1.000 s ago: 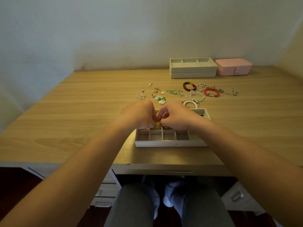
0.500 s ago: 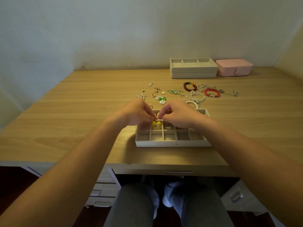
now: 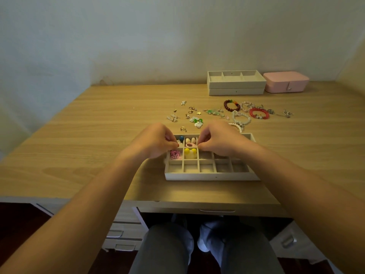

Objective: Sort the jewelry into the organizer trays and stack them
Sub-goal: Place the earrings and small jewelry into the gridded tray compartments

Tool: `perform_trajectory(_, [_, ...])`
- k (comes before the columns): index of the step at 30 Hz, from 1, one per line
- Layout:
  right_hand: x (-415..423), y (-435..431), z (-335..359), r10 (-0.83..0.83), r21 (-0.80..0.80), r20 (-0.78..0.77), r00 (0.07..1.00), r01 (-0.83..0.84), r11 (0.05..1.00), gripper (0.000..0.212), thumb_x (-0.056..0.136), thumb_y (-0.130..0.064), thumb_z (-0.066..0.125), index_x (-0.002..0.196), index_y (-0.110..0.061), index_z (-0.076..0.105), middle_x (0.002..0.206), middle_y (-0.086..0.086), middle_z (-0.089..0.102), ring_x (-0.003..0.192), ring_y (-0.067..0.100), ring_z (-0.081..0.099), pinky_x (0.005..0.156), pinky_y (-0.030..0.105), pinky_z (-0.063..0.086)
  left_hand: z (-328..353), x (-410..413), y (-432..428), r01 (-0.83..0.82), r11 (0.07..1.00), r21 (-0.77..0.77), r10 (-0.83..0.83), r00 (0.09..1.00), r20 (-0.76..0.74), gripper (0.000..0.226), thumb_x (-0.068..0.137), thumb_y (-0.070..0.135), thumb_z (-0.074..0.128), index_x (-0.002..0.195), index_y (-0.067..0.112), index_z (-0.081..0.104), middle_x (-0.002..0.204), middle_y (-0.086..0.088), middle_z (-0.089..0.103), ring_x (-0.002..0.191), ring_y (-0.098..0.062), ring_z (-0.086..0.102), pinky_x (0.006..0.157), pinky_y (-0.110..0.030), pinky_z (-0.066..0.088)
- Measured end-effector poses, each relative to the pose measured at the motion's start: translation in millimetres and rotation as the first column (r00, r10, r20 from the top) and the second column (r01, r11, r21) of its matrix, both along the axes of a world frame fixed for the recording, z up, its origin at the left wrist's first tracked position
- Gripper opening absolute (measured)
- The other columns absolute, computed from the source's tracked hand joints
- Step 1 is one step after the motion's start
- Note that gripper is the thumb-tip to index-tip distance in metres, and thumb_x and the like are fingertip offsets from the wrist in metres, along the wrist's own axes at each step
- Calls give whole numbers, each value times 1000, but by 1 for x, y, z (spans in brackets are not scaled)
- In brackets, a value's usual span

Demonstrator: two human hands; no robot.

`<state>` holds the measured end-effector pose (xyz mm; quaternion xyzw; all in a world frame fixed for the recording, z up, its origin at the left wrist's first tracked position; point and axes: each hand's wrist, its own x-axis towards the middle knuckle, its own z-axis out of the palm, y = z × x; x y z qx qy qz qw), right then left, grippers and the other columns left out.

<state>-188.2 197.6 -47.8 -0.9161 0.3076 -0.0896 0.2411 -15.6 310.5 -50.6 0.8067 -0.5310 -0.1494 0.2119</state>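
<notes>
Left hand [image 3: 156, 140], right hand [image 3: 219, 142], one tray [image 3: 209, 176] (two yellow beads [image 3: 187, 150])

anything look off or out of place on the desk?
Nothing damaged or spilled. The unsorted jewelry lies loose on the desk beyond the near tray, as expected mid-sort. The left hand and right hand hover over its filled far-left compartments, fingers curled; what they pinch is unclear.

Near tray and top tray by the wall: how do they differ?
The near tray has many small cells, the far tray three wide ones. The near tray holds jewelry; the far tray looks empty. The near tray lies alone; the far tray is stacked. Both are pale grey.
</notes>
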Motion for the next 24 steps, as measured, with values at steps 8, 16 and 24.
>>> perform_trajectory(8, [14, -30, 11, -91, 63, 125, 988, 84, 994, 11, 92, -18, 68, 90, -25, 76, 89, -10, 70, 89, 9, 65, 75, 25, 55, 9, 9, -26, -56, 993, -104, 41, 990, -134, 6, 91, 20, 70, 91, 23, 75, 84, 12, 66, 81, 0, 58, 63, -17, 42])
perform_trajectory(16, [42, -76, 6, -188, 57, 104, 977, 183, 981, 24, 94, -6, 64, 104, -25, 75, 106, -4, 69, 101, 14, 64, 88, 32, 55, 7, 9, -93, -79, 984, -162, 40, 973, -229, 13, 93, 15, 69, 87, 27, 70, 88, 7, 67, 87, -9, 62, 69, -21, 46])
perform_trajectory(24, [62, -77, 0, -142, -35, -30, 989, 141, 989, 18, 92, -11, 71, 105, -21, 76, 98, -2, 69, 92, 15, 64, 84, 32, 58, 2, 17, -116, -41, 974, -221, -30, 951, -309, 10, 97, 22, 64, 100, 18, 73, 88, 2, 74, 82, -16, 68, 67, -25, 52])
